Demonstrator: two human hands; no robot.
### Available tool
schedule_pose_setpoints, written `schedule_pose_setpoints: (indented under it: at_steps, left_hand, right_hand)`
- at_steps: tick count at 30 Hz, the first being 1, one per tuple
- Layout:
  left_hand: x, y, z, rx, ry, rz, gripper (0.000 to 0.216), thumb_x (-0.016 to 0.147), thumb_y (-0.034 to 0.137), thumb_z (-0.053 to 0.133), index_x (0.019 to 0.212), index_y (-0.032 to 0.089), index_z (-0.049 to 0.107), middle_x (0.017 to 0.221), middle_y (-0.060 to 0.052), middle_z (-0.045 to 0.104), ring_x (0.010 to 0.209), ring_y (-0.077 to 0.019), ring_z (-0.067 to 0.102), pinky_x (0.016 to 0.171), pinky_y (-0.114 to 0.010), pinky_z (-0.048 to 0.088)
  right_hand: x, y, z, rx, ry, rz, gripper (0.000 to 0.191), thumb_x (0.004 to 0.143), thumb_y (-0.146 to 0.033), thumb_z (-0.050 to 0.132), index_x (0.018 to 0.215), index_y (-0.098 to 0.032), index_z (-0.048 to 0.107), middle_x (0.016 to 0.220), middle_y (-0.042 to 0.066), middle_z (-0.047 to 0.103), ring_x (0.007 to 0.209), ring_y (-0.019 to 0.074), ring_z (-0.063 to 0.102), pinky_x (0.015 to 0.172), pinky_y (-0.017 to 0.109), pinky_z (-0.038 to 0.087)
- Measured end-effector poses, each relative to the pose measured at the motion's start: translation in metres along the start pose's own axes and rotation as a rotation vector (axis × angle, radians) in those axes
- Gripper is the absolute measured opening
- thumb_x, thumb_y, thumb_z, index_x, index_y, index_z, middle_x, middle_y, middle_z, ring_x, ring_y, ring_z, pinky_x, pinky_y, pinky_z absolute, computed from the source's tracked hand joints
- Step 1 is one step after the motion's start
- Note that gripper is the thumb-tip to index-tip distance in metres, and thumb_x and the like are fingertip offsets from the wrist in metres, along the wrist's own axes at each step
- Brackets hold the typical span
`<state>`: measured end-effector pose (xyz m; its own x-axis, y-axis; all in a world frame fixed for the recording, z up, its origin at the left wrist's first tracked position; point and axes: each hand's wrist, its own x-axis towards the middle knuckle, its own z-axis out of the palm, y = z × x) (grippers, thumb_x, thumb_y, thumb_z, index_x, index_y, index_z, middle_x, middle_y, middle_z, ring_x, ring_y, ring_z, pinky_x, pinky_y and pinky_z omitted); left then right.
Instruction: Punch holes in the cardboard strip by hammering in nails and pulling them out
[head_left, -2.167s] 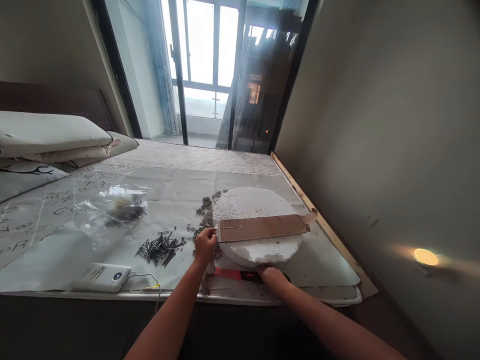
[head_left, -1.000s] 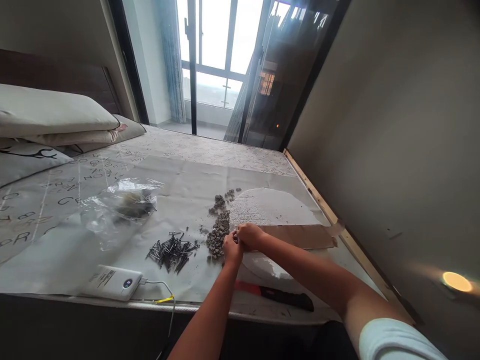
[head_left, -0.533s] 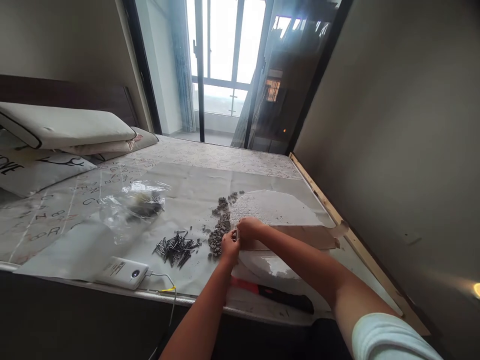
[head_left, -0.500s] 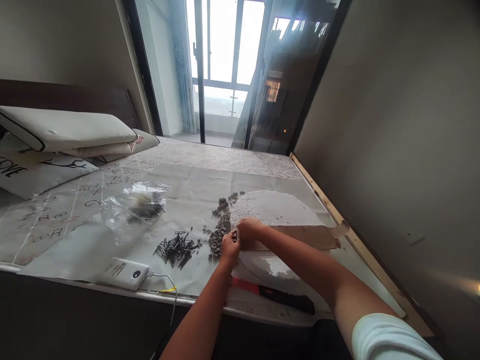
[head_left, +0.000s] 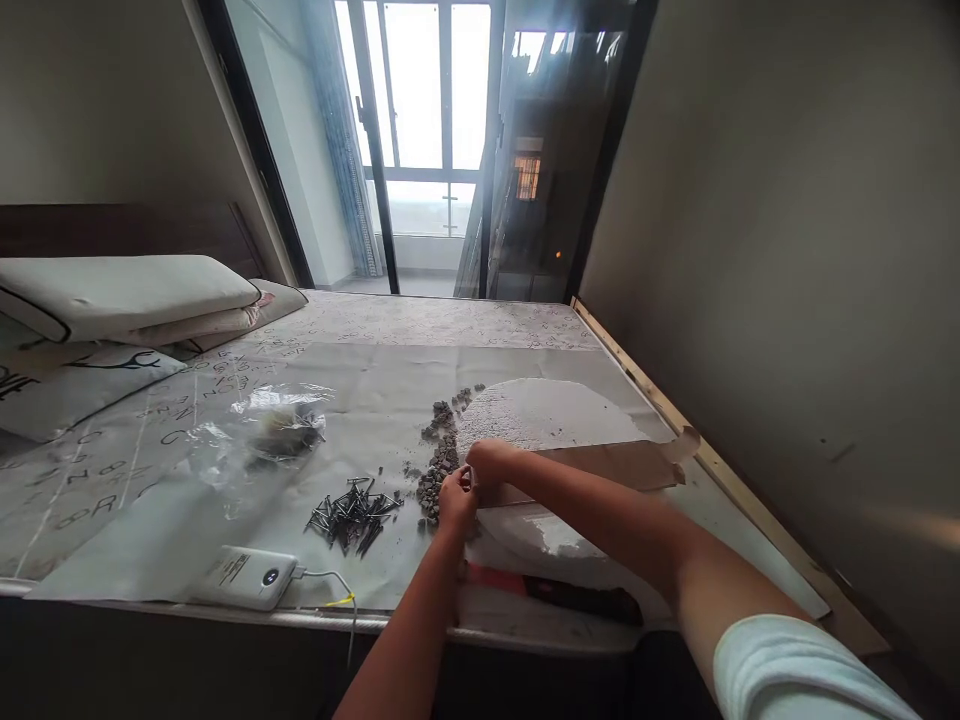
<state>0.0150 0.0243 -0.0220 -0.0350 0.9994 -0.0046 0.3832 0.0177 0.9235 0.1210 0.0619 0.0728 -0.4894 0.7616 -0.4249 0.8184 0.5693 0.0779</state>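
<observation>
My left hand and my right hand meet at the left end of a brown cardboard strip. Both are closed, fingertips together. A small pale edge shows at my left fingers; what they pinch is too small to name. My right fingers are mostly turned away, and their hold is hidden. Just left of them lies a heap of small grey chunks. Behind the strip is a white, rough-surfaced rounded slab; another whitish piece lies in front, partly under my right forearm. Below is a tool with a red and black handle.
Dark nails or screws lie piled left of the chunks. Behind them sits a clear plastic bag with dark contents. A white power bank with a cable rests at the mattress edge. A wooden rail runs along the right wall.
The camera view has tilted and shifted slightly. My hands stay together at the end of the cardboard strip, with only a slight change in finger position.
</observation>
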Motion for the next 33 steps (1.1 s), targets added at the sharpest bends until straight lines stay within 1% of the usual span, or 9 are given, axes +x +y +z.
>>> schedule_pose_setpoints:
  at_steps: [3,8,12,16,18,21,24,27,33]
  left_hand:
    - [0.002,-0.001,0.001,0.029,0.015,0.000,0.047,0.063,0.015,0.056,0.110,0.013,0.061,0.090,-0.009,0.067,0.081,-0.0192,0.061,0.072,-0.027,0.046]
    - [0.003,0.006,-0.002,0.034,0.037,-0.015,0.046,0.062,0.014,0.056,0.107,0.009,0.062,0.093,-0.012,0.066,0.081,-0.0187,0.061,0.074,-0.027,0.045]
    - [-0.006,0.026,-0.013,-0.101,0.146,0.074,0.034,0.067,0.014,0.046,0.095,0.014,0.066,0.096,-0.009,0.066,0.088,-0.0176,0.060,0.078,-0.027,0.045]
    - [-0.018,0.043,-0.020,-0.107,0.061,0.164,0.031,0.069,0.017,0.040,0.087,0.017,0.065,0.076,-0.003,0.067,0.073,-0.0157,0.060,0.069,-0.025,0.044]
    - [-0.022,0.046,-0.021,-0.062,0.045,0.157,0.031,0.069,0.017,0.039,0.088,0.018,0.064,0.076,-0.002,0.067,0.071,-0.0154,0.059,0.066,-0.024,0.042]
    - [-0.023,0.044,-0.022,-0.013,0.050,0.142,0.029,0.070,0.017,0.037,0.083,0.017,0.063,0.079,-0.004,0.066,0.074,-0.0161,0.058,0.065,-0.024,0.041]
    - [-0.021,0.039,-0.021,0.017,0.050,0.076,0.021,0.070,0.018,0.038,0.075,0.017,0.059,0.067,-0.003,0.062,0.064,-0.0155,0.056,0.059,-0.024,0.039]
    - [-0.019,0.035,-0.017,-0.034,-0.001,0.034,0.016,0.069,0.018,0.037,0.072,0.018,0.053,0.061,-0.001,0.058,0.057,-0.0137,0.054,0.054,-0.023,0.038]
    - [-0.020,0.035,-0.012,0.006,-0.039,0.062,0.013,0.068,0.016,0.037,0.060,0.019,0.046,0.059,0.000,0.058,0.056,-0.0127,0.053,0.055,-0.023,0.038]
  right_hand:
    - [-0.010,0.007,-0.007,-0.033,0.072,-0.053,0.024,0.087,-0.029,0.053,0.105,-0.014,0.057,0.105,0.006,0.060,0.090,0.0178,0.059,0.077,0.038,0.049]
    - [-0.030,0.024,-0.029,-0.036,0.292,-0.107,0.019,0.084,-0.010,0.047,0.097,-0.008,0.060,0.095,0.012,0.064,0.086,0.0200,0.058,0.072,0.031,0.043]
    - [-0.037,0.022,-0.034,0.014,0.371,-0.156,0.020,0.083,-0.015,0.046,0.082,-0.013,0.066,0.083,0.007,0.068,0.075,0.0160,0.057,0.063,0.025,0.037]
    - [-0.038,0.011,-0.020,0.065,0.398,-0.175,0.023,0.085,-0.024,0.047,0.082,-0.015,0.067,0.080,0.004,0.068,0.070,0.0124,0.056,0.060,0.022,0.034]
    - [-0.038,0.009,-0.012,0.075,0.410,-0.154,0.025,0.086,-0.028,0.046,0.086,-0.016,0.067,0.083,0.004,0.068,0.072,0.0126,0.056,0.061,0.022,0.035]
    - [-0.040,0.013,0.001,0.062,0.408,-0.098,0.024,0.088,-0.025,0.045,0.092,-0.015,0.066,0.089,0.006,0.067,0.077,0.0139,0.058,0.064,0.023,0.038]
    - [-0.038,0.016,0.016,0.013,0.352,-0.041,0.020,0.088,-0.020,0.047,0.086,-0.012,0.065,0.091,0.007,0.065,0.079,0.0143,0.059,0.067,0.026,0.044]
    - [-0.032,0.013,0.029,-0.046,0.291,0.002,0.018,0.087,-0.027,0.052,0.093,-0.012,0.061,0.094,0.005,0.063,0.081,0.0150,0.060,0.071,0.032,0.050]
    - [-0.022,0.004,0.039,-0.127,0.284,-0.014,0.020,0.087,-0.028,0.053,0.096,-0.011,0.060,0.097,0.006,0.062,0.087,0.0170,0.060,0.074,0.035,0.051]
